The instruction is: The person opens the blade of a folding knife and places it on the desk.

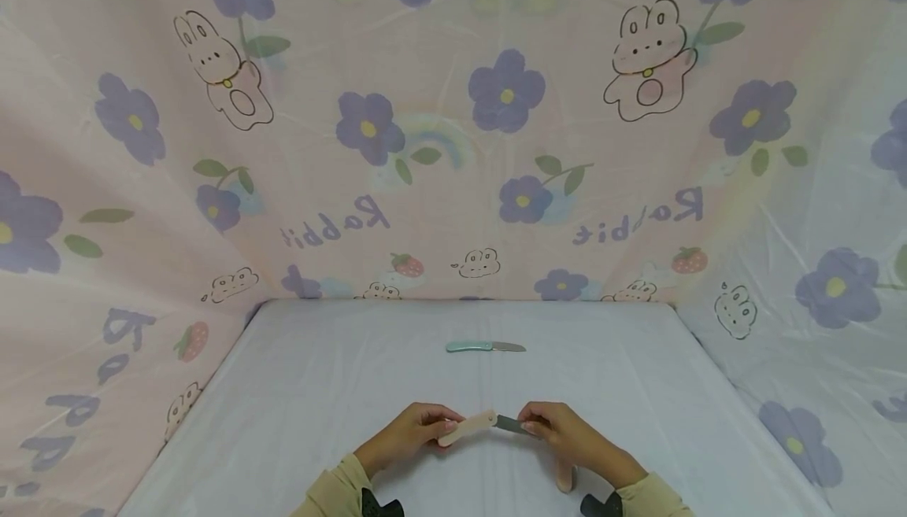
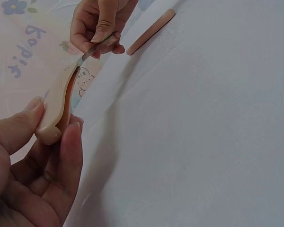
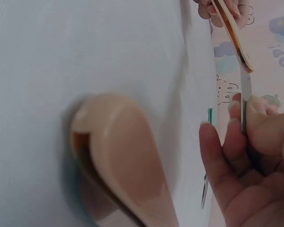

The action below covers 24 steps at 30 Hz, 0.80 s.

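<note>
My left hand holds a folding knife by its beige handle, thumb on one side and fingers on the other. My right hand pinches the blade between thumb and fingers. The blade is swung out from the handle. The left wrist view shows the slot along the beige handle. In the right wrist view the right thumb presses flat against the blade. A second beige folding knife lies beneath the right wrist, partly hidden; its handle looms close in the right wrist view.
Beyond the hands, a teal-handled folding knife lies with its blade out to the right. All rests on a white-covered table. Printed cloth walls with flowers and rabbits stand at the back and sides.
</note>
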{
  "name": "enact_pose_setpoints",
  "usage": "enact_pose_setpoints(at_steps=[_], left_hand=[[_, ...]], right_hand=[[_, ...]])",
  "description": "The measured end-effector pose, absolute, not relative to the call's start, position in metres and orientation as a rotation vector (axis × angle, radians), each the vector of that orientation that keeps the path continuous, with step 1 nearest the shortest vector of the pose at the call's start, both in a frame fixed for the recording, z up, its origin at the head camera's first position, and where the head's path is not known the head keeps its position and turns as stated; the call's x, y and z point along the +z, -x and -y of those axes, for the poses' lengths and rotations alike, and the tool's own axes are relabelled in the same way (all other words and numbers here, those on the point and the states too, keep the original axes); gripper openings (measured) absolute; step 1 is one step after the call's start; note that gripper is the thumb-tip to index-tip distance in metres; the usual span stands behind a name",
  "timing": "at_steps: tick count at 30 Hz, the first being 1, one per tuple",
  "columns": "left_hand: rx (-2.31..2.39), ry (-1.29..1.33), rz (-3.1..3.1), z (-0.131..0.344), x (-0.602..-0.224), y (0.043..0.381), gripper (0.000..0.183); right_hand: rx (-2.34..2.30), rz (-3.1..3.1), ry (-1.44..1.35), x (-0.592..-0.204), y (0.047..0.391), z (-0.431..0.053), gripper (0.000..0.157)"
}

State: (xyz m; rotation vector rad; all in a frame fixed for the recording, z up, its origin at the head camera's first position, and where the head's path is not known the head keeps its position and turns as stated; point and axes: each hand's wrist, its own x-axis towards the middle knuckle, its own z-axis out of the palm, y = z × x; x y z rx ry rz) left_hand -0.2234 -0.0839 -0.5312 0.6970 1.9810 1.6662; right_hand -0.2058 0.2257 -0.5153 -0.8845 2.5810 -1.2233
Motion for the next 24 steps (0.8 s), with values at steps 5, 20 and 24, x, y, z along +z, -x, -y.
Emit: enact_pose_setpoints(at_steps=[5, 20, 24], left_hand=[[1.648, -0.744, -1.982, 0.0849, -0.5316, 0.2234, 0.023], [1.458, -0.918, -2.075, 0.0873, -0.5323, 0.2240, 0.022], [1.418, -0.964, -2.069, 0.0880, -0.5315, 0.2233, 0.022]], right_hand=[[-1.213, -2.577, 0.882, -0.5135, 0.2038, -0.2250, 0.013], [-1.131, -2.550, 0.905, -0.5197, 0.2022, -0.2254, 0.010], [-1.104, -2.544, 0.928, -0.5214, 0.2008, -0.2237, 0.010]])
